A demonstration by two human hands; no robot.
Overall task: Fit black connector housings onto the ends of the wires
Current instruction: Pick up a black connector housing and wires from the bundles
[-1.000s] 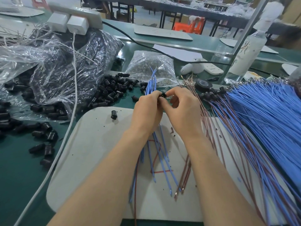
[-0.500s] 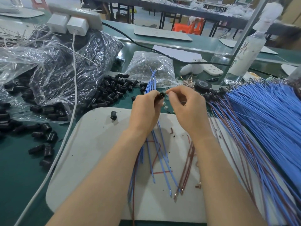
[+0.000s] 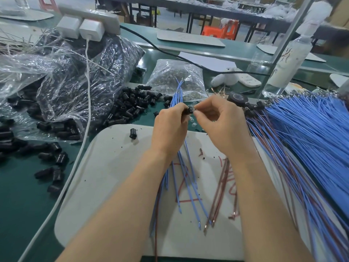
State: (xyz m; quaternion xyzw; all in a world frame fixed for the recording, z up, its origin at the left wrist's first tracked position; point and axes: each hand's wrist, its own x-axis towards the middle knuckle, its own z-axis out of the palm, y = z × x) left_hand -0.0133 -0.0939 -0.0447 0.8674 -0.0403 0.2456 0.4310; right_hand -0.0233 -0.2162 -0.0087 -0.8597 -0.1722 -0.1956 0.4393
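Note:
My left hand (image 3: 171, 127) grips a black connector housing (image 3: 189, 111) between thumb and fingers, together with a bundle of blue wires (image 3: 177, 95) that sticks up behind it and hangs down over the white board (image 3: 113, 176). My right hand (image 3: 222, 123) pinches a small part or wire end right against the housing's open end; what it pinches is too small to tell. Brown wires (image 3: 221, 188) trail from under my right hand across the board. One loose housing (image 3: 133, 134) stands on the board to the left.
A heap of black housings (image 3: 132, 104) spills from clear plastic bags (image 3: 71, 86) at left. A small bag of terminals (image 3: 175, 78) sits behind my hands. A large fan of blue and brown wires (image 3: 311, 133) covers the right. A white cable (image 3: 83, 140) crosses the green table (image 3: 18, 205).
My right hand drew slightly away from the housing half a second ago and has now closed back against it. My left hand has barely moved, still holding the housing and blue wires.

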